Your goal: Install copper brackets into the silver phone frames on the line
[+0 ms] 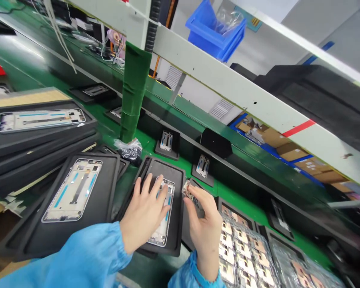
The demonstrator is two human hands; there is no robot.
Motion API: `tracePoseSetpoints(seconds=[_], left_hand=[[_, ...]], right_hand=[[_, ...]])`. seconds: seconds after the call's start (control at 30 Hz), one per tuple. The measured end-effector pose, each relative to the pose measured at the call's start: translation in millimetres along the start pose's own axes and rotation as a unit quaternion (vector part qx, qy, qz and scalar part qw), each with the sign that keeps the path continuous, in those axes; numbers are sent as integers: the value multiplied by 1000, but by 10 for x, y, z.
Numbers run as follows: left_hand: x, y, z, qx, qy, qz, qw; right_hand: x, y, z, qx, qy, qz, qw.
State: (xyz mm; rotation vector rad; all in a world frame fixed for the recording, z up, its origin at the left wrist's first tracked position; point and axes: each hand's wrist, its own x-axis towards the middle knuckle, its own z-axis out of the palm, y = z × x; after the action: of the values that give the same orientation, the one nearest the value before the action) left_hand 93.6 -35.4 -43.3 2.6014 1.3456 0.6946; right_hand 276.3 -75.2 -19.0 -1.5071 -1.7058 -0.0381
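My left hand [145, 212] lies flat with fingers spread on a white phone frame [165, 224] that sits in a black tray [177, 176] in front of me. My right hand [202, 224] pinches a small circuit board [187, 189] just right of the tray's upper edge, its fingers closed on the part. Both arms wear blue sleeves.
A second black tray with a phone frame [73, 190] lies to the left, beside a stack of trays [39, 120]. Trays of small boards [243, 252] lie at the right. Black carriers [167, 142] ride the green conveyor [234, 196]. A green-wrapped post [133, 92] and a blue bin [214, 30] stand above.
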Motion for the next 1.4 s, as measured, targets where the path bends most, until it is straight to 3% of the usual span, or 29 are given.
tracePoseSetpoints(seconds=[0.1,0.23,0.33,0.43,0.83,1.03,1.4], left_hand=[[40,24,81,-13,-10,7,1000],[-173,-28,-70,-62,1,71,996],[-406,-106,-152,-126,43,145,980],[-550,-172,-149,-126,92,164,974],[-513,-221,-167,-161,89,139,973],[-539,-191,-158,-160,95,103,977],[-521,-207,-138,-166,99,114,974]], right_hand=[[107,66,72,-13,-38,10,999],[232,110,216,-16,-107,-5,994],[285,81,345,-6,-173,-34,984],[300,52,449,-16,-223,-66,973],[327,76,481,-70,-237,-92,965],[325,70,449,-58,-256,-63,963],[340,64,502,-70,-249,-73,963]])
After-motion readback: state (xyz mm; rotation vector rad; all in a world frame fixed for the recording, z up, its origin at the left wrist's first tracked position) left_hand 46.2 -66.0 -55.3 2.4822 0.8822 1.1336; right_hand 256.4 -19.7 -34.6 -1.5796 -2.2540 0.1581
